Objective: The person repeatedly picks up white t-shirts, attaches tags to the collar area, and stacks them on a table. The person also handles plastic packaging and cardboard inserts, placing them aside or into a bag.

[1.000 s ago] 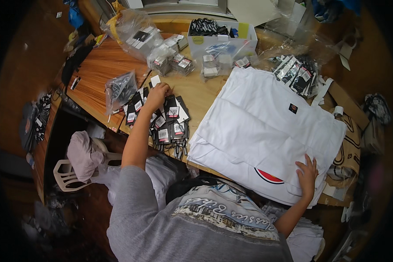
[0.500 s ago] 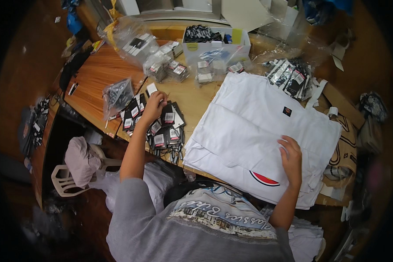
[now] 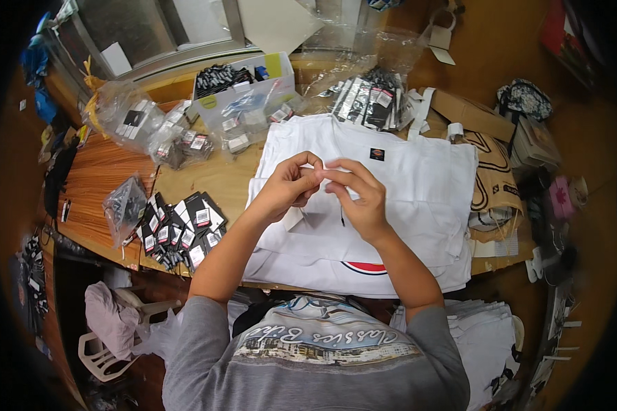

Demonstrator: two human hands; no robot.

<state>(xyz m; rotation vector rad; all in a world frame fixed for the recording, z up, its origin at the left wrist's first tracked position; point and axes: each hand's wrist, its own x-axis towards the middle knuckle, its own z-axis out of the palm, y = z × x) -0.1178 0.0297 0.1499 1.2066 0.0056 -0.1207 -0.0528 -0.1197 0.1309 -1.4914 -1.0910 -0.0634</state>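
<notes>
Over a stack of folded white T-shirts (image 3: 418, 181), my left hand (image 3: 291, 185) and my right hand (image 3: 362, 202) meet with their fingertips pinched together. A pale hang tag (image 3: 293, 218) hangs below my left hand. A short dark string end (image 3: 343, 218) dangles under my right fingers; the rest of the string is too fine to make out. The top shirt has a small dark neck label (image 3: 377, 154) and, near its front fold, part of a red round print (image 3: 365, 268). To the left lies a spread pile of black and white hang tags (image 3: 185, 229).
Behind the shirts stand a white box of dark tags (image 3: 243, 89) and clear bags of tags (image 3: 373, 103). A small plastic bag (image 3: 125, 205) sits left of the tag pile. At the right is a brown printed bag (image 3: 493, 178); a plastic chair (image 3: 106, 349) stands below left.
My left hand has come from the tag pile to over the shirts with a hang tag. My right hand has lifted off the shirt to meet it. The view has shifted right.
</notes>
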